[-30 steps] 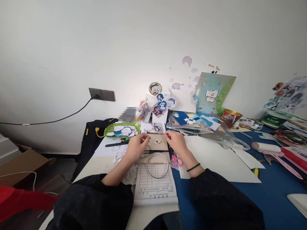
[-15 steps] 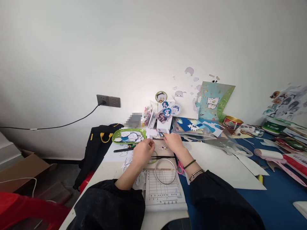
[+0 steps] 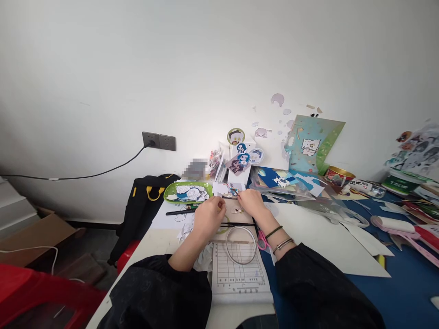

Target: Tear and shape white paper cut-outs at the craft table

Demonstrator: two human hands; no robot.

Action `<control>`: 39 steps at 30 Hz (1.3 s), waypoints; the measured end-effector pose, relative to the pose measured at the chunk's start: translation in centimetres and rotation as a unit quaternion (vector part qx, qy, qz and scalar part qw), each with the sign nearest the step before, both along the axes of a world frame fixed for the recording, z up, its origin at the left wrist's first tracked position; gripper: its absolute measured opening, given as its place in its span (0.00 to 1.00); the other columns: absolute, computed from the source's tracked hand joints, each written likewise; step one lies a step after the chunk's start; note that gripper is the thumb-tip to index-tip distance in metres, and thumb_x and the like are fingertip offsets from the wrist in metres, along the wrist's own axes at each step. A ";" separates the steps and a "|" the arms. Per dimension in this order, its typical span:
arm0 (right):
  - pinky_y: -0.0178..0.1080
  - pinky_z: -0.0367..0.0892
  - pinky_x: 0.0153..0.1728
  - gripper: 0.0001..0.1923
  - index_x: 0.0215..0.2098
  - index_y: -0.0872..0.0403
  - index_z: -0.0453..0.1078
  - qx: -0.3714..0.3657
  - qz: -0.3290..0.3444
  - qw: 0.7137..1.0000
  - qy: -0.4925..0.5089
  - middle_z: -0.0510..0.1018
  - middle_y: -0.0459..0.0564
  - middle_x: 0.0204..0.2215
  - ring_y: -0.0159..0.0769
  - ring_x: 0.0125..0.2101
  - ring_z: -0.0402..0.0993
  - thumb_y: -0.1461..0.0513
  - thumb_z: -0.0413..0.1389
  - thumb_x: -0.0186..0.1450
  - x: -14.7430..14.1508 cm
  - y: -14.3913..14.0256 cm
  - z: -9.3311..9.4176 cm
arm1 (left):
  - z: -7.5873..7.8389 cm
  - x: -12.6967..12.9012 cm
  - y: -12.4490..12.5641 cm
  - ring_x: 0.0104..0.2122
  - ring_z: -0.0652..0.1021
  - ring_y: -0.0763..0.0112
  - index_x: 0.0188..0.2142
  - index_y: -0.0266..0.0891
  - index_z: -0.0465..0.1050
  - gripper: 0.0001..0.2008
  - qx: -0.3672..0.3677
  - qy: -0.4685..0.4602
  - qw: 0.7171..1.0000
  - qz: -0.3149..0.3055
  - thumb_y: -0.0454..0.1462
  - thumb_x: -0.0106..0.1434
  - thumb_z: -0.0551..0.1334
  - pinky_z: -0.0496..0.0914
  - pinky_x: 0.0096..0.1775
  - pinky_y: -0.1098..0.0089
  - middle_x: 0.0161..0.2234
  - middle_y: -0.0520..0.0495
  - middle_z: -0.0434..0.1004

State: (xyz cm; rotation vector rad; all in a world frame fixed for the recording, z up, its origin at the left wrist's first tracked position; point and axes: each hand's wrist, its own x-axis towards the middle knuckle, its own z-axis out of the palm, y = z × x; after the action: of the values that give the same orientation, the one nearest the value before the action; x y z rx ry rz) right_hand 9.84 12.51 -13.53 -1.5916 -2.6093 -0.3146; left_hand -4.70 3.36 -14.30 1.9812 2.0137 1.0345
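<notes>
My left hand (image 3: 210, 214) is closed, thumb and fingertips together, above the table left of centre. Anything in its pinch is too small to make out. Fingers curled, my right hand (image 3: 251, 201) rests by a small paper sheet with a colourful printed picture (image 3: 229, 189). A thin dark thing shows at its fingertips; its kind is unclear. Between the hands lie small paper bits (image 3: 236, 211). Closer to me are black tweezers-like tools (image 3: 238, 224), a silvery ring (image 3: 227, 251) on a printed form pad (image 3: 240, 276), and pink scissors (image 3: 262, 241).
A green tray (image 3: 167, 194) of paper cutouts stands at the back left, a black pen (image 3: 179, 212) before it. Figure cutouts (image 3: 244, 160) stand behind. White sheets (image 3: 329, 242), plastic bags and a gold-rimmed bowl (image 3: 339, 176) lie right. A black bag (image 3: 140, 205) hangs left.
The whole view has shifted slightly, so things appear a little further right. Both hands keep nearly the same pose, the left fingers slightly more turned in.
</notes>
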 end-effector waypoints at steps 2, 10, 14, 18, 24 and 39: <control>0.39 0.65 0.37 0.17 0.39 0.57 0.76 0.008 0.001 1.000 0.004 0.81 0.59 0.35 0.45 0.38 0.77 0.63 0.44 0.68 0.1 0.1 -0.1 | 0.0 0.0 0.0 0.27 0.72 0.69 0.31 0.41 0.70 0.06 0.001 -0.002 1.000 0.002 0.35 0.60 0.54 0.56 0.28 0.71 0.32 0.49 0.77; 0.38 0.64 0.30 0.17 0.37 0.55 0.76 0.065 -0.013 0.997 0.043 0.81 0.58 0.31 0.45 0.33 0.78 0.62 0.44 0.67 0.7 0.1 -0.5 | 0.0 0.0 -0.1 0.27 0.71 0.68 0.29 0.41 0.71 0.06 0.001 -0.044 0.999 -0.007 0.34 0.58 0.56 0.55 0.29 0.70 0.31 0.49 0.77; 0.36 0.60 0.27 0.17 0.37 0.55 0.75 0.098 0.000 0.993 0.064 0.81 0.57 0.29 0.42 0.29 0.78 0.63 0.43 0.68 1.1 -0.5 -0.5 | 0.0 -0.2 0.1 0.27 0.72 0.67 0.28 0.41 0.72 0.05 0.005 -0.114 0.993 -0.004 0.36 0.57 0.58 0.57 0.30 0.69 0.30 0.48 0.77; 0.34 0.55 0.25 0.17 0.41 0.54 0.74 0.121 0.068 0.987 0.076 0.82 0.52 0.28 0.36 0.27 0.77 0.63 0.43 0.69 1.4 -2.1 -0.2 | 0.2 -0.5 0.5 0.26 0.73 0.66 0.31 0.38 0.74 0.14 -0.008 -0.242 0.970 -0.010 0.45 0.61 0.56 0.63 0.32 0.68 0.29 0.46 0.78; 0.34 0.54 0.24 0.15 0.43 0.53 0.73 0.122 0.208 0.968 0.074 0.81 0.49 0.27 0.29 0.27 0.75 0.63 0.44 0.69 0.5 -4.1 0.3 | 0.6 -0.8 1.2 0.28 0.79 0.67 0.37 0.31 0.74 0.24 -0.069 -0.457 0.886 -0.049 0.52 0.59 0.56 0.73 0.34 0.67 0.35 0.38 0.81; 0.36 0.64 0.31 0.15 0.47 0.52 0.73 0.045 0.003 0.999 0.029 0.81 0.56 0.32 0.43 0.35 0.78 0.61 0.47 0.68 1.6 -0.4 -0.2 | -0.2 -1.6 1.8 0.27 0.81 0.70 0.34 0.31 0.76 0.08 -0.046 -0.600 0.799 0.005 0.35 0.55 0.65 0.75 0.35 0.73 0.25 0.45 0.80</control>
State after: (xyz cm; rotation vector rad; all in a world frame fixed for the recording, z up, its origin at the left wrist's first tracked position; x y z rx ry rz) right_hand 11.45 12.13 -13.77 -1.5416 -2.5181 -0.3738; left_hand -6.32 5.17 -14.50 0.7629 1.2498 1.5538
